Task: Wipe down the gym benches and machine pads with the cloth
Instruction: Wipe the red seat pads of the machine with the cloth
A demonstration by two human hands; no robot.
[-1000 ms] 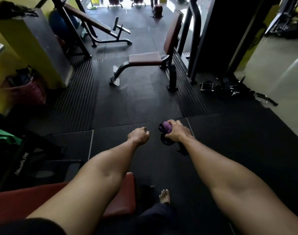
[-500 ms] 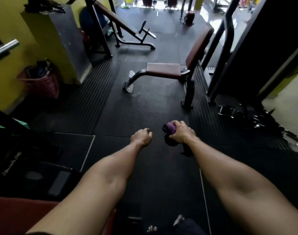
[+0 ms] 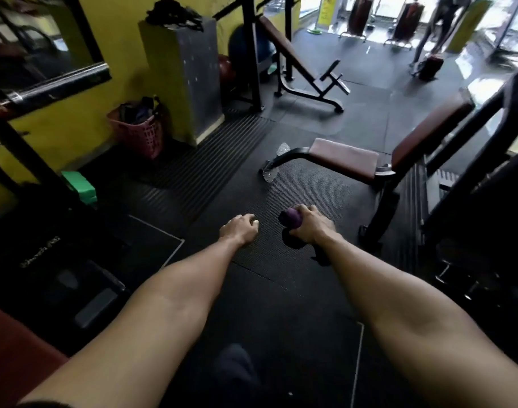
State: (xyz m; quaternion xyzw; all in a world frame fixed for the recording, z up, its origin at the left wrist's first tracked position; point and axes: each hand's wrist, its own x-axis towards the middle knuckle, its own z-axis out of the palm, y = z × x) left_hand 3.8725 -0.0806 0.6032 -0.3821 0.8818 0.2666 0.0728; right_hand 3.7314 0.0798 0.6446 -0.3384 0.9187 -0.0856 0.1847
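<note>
My right hand (image 3: 310, 225) grips a bunched purple cloth (image 3: 291, 217), with a darker part hanging below the fist. My left hand (image 3: 238, 229) is held out beside it, fingers curled into a loose fist with nothing in it. Both arms are stretched forward above the black rubber floor. Ahead to the right stands a seat bench with a maroon seat pad (image 3: 344, 157) and an upright maroon back pad (image 3: 428, 132). An incline bench with a maroon pad (image 3: 284, 44) stands farther back. A red pad corner (image 3: 13, 346) shows at the lower left.
A pink basket (image 3: 140, 132) stands by the yellow wall, next to a grey and yellow box (image 3: 190, 75). A barbell (image 3: 45, 91) crosses the upper left. A green block (image 3: 78, 187) lies on the floor. A black machine frame (image 3: 487, 160) fills the right. A person (image 3: 437, 28) stands far back.
The view has swung left and moved forward toward the seat bench. The red pad has slid toward the lower left corner. Both hands keep the same pose, the cloth still in the right.
</note>
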